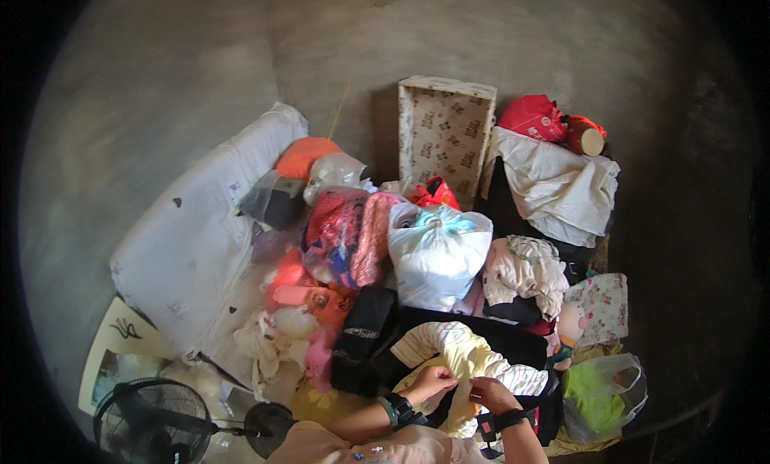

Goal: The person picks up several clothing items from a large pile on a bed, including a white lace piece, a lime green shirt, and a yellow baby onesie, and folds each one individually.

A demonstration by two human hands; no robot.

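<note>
Both of my hands are at a pale yellow and white striped garment [466, 350], spread over black cloth at the bottom centre. My left hand [434, 382] has its fingertips pinched together at the garment's near part; whether cloth lies between them is too small to tell. At its right, my right hand [492, 394] has its fingers bent around the garment's edge. Each wrist bears a dark band. Just beyond the garment stands a tied white plastic bag [442, 259], stuffed full. A crumpled cream garment [526, 271] lies to the right of that bag.
Bagged clothes [343, 235] and a rolled black cloth [364, 331] lie left. A patterned fabric box [448, 133] stands by the wall. A standing fan [153, 419] is at lower left, below a white-covered mattress [186, 223]. A plastic bag with green contents [598, 398] lies right.
</note>
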